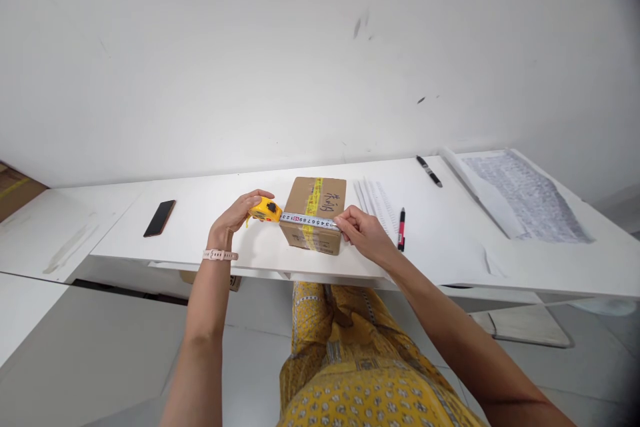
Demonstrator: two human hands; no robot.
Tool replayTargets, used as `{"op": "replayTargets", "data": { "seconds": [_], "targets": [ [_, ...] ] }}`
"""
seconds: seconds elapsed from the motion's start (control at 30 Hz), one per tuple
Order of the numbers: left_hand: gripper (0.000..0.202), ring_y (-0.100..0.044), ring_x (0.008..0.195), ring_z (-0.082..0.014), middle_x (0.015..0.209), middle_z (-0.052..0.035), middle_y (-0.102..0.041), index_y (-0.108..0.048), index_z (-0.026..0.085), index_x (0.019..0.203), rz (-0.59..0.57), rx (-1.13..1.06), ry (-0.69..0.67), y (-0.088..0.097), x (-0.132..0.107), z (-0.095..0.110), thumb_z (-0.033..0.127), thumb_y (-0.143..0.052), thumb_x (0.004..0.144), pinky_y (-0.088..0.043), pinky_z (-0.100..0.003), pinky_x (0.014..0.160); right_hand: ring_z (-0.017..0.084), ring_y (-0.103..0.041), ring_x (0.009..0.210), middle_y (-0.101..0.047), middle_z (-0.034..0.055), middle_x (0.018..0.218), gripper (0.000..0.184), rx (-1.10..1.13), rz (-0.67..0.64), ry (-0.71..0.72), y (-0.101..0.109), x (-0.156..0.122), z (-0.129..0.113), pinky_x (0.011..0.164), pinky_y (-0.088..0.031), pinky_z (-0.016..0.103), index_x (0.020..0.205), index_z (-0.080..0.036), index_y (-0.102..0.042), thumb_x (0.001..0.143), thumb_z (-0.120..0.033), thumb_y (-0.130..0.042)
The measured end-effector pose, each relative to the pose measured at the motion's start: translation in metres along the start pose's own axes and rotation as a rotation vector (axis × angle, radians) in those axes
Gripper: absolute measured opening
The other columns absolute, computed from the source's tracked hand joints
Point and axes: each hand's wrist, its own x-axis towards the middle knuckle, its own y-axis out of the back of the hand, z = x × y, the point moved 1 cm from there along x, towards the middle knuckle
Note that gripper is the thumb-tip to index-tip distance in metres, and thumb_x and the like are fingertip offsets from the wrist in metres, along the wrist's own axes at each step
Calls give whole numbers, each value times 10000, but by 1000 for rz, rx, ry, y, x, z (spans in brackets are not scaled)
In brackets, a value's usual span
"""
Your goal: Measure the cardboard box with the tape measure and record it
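A brown cardboard box [330, 188] with yellow printed tape and black handwriting stands on the white table in front of me. My left hand [239, 211] is closed around a yellow tape measure [265, 209] just left of the box. Its blade [306, 221] runs out across the front top edge of the box, numbers facing up. At the right corner my right hand [361, 230] pinches the free end of the blade between thumb and fingers. The end tip itself is partly hidden by those fingers.
A dark phone [159, 218] lies to the left on the white table [120, 227]. To the right are a red and black pen [401, 229], printed sheets [383, 203], a black pen [429, 171] and a handwritten paper [525, 193]. A white wall [250, 67] rises behind.
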Motion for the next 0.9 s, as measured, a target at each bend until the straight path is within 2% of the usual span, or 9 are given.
{"op": "replayTargets", "data": {
  "seconds": [0.13, 0.23, 0.33, 0.43, 0.53, 0.63, 0.7, 0.77, 0.9],
  "targets": [
    [463, -679, 706, -209, 863, -96, -736, -673, 151, 1130, 41, 45, -29, -4, -17, 18, 473, -681, 796, -517, -307, 634, 187, -549, 553, -602, -4, 601, 257, -193, 4, 49, 10, 3, -13, 551, -372, 309, 745, -257, -495, 913, -451, -484],
    [561, -704, 854, -248, 987, -114, -743, -625, 167, 1276, -33, 98, -98, -13, -46, 33, 468, -690, 807, -549, -339, 742, 177, -538, 554, -608, -4, 626, 214, -360, -9, 153, 29, -1, -37, 557, -337, 298, 777, -252, -506, 935, -387, -456],
    [750, -680, 932, -254, 1182, -138, -698, -525, 206, 1431, -302, 164, -146, -41, -81, 30, 441, -755, 758, -555, -333, 735, 159, -511, 531, -601, -14, 623, 230, -540, -130, 304, 47, -12, -66, 555, -301, 286, 812, -243, -517, 980, -362, -414],
    [822, -670, 821, -225, 1154, -135, -701, -498, 230, 1472, -632, 120, -135, -89, -111, 0, 393, -802, 726, -551, -319, 648, 140, -458, 473, -586, -25, 589, 249, -694, -352, 423, 54, -21, -83, 533, -249, 285, 805, -235, -522, 1000, -325, -398],
    [786, -673, 891, -242, 1152, -132, -695, -561, 203, 1406, -467, -136, -85, -134, -135, -41, 473, -813, 712, -560, -340, 739, 140, -491, 482, -605, -29, 601, 267, -641, -486, 432, 49, -21, -80, 536, -304, 283, 848, -240, -568, 1018, -364, -403],
    [801, -689, 920, -253, 1128, -127, -699, -597, 197, 1339, -210, -551, -67, -154, -155, -72, 567, -831, 668, -569, -310, 743, 198, -668, 771, -723, 32, 878, 329, -430, -365, 446, 38, -11, -57, 690, -475, 328, 1145, -261, -598, 1015, -504, -418],
    [761, -701, 872, -240, 1155, -120, -689, -612, 222, 1282, -37, -709, -104, -151, -164, -82, 582, -834, 650, -575, -269, 643, 278, -634, 1153, -684, 117, 1244, 537, -403, -208, 531, 28, -2, -31, 926, -485, 428, 1360, -256, -515, 957, -611, -493],
    [693, -713, 810, -227, 1196, -116, -674, -615, 240, 1222, 95, -752, -139, -140, -168, -86, 564, -833, 650, -569, -241, 546, 359, -459, 1392, -539, 160, 1474, 716, -521, -127, 651, 16, 7, -2, 1110, -339, 542, 1421, -243, -493, 867, -686, -590],
    [668, -725, 709, -218, 1169, -117, -675, -594, 229, 1218, 173, -748, -100, -119, -161, -83, 525, -822, 665, -577, -242, 471, 321, -510, 1365, -597, 142, 1427, 531, -607, 20, 781, -6, 19, 37, 1156, -241, 539, 1330, -244, -572, 919, -580, -591]
  ]
}}
